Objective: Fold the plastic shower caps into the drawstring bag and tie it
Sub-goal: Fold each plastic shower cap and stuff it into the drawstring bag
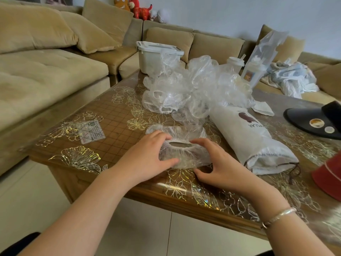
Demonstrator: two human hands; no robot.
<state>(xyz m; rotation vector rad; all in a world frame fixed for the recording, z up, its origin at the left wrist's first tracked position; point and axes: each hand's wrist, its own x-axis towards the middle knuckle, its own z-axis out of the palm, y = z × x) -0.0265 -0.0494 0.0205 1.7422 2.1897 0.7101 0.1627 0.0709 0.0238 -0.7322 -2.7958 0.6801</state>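
Observation:
A clear plastic shower cap (pixel 184 143) lies flattened near the table's front edge, its gathered elastic rim facing me. My left hand (pixel 147 156) grips its left side, thumb under the near edge. My right hand (pixel 212 163) pinches the right side with fingers on the rim. Behind it a loose heap of clear shower caps (pixel 193 89) covers the middle of the table. A white drawstring bag (pixel 251 139) lies to the right, its mouth and dark cord (pixel 293 169) pointing towards me.
The wooden table (pixel 118 115) has a floral clear cover. On it are a small card (pixel 91 131), a white lidded box (pixel 156 56), bottles (pixel 235 64), a black visor (pixel 317 121) and a red hat (pixel 330 174). A beige sofa (pixel 46 71) wraps the left and back.

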